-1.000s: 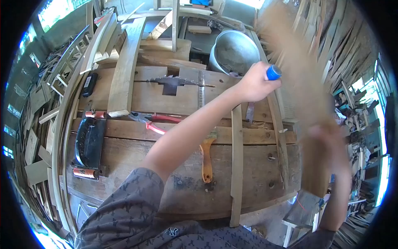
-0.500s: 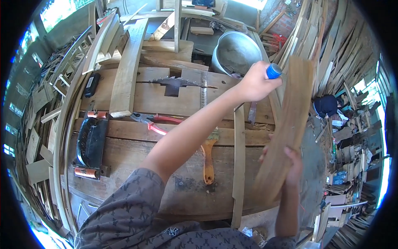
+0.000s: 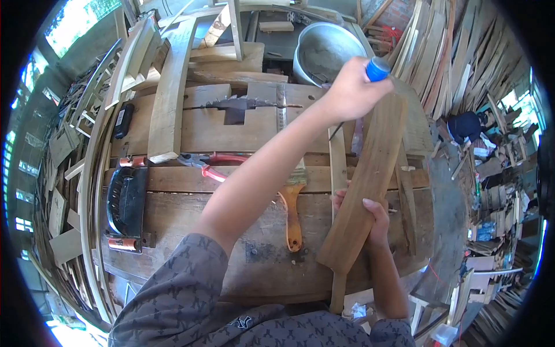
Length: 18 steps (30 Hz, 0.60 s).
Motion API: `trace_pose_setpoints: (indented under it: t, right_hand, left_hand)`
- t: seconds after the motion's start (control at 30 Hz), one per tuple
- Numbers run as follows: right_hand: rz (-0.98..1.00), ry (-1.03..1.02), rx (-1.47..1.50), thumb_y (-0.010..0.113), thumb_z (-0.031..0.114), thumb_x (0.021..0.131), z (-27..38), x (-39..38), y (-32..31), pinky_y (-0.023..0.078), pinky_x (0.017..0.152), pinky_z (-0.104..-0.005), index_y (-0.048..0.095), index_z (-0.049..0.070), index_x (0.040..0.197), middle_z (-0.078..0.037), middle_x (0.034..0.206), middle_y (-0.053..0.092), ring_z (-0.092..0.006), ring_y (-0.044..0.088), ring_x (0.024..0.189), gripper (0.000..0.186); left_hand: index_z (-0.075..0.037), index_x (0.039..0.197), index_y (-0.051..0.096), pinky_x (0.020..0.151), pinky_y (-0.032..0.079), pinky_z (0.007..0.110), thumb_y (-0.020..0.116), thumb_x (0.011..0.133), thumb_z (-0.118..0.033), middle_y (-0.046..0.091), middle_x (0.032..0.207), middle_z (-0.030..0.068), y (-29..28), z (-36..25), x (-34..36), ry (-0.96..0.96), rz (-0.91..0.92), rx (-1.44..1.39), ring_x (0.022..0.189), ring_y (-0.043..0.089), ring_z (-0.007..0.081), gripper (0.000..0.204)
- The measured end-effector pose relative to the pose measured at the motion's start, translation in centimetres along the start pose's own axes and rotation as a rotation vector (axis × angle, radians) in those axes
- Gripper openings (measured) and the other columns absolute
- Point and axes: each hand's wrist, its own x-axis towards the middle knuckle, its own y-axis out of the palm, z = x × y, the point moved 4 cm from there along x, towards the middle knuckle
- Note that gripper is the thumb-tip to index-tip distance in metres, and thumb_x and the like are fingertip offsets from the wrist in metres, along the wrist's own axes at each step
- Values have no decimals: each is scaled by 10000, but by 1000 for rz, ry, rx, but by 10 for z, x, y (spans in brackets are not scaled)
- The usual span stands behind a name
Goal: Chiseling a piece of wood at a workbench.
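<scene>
My left hand (image 3: pixel 355 92) is closed round a blue-handled screwdriver (image 3: pixel 378 69). Its thin dark shaft sticks out below the fist, and the tip is hard to make out. In my right hand (image 3: pixel 378 222) is a flat wooden board (image 3: pixel 370 179), gripped from its right side with the thumb on the upper face. The board slants over the right part of the workbench (image 3: pixel 231 208), its far end just below my left fist. A long narrow wooden strip (image 3: pixel 338 173) lies partly beneath it. Left of the strip is a paintbrush (image 3: pixel 293 220) with a wooden handle.
Red-handled pliers (image 3: pixel 214 166) and a black tool with a curved handle (image 3: pixel 124 199) lie on the bench's left. Farther back are a long plank (image 3: pixel 172 92), a black box-shaped thing (image 3: pixel 124 121) and a large metal pot (image 3: pixel 329 49). Timber (image 3: pixel 439 58) leans at the far right.
The board has come left and nearer over the bench, with my right hand on it. My left hand, still holding the screwdriver, has shifted slightly up and left. The whole view has shifted a little.
</scene>
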Motion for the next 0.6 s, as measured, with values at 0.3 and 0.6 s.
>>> trace_pose_setpoints:
  t: [0.3,0.6]
  right_hand:
    - [0,-18,-66,548,256,832,11,-2,12,535,1010,-450,445,-178,1376,-332,1245,646,-408,658,1171,703]
    - [-5,-12,-37,561,241,823,10,0,9,562,977,-444,486,-179,1330,-321,1208,661,-396,679,1128,663]
  left_hand:
    - [-43,668,572,535,441,294,689,870,-145,560,602,-27,-7,10,4,-83,20,-95,567,509,56,254]
    - [-27,698,577,521,392,290,621,896,-68,522,610,-39,-3,-7,3,58,-102,36,567,490,64,207]
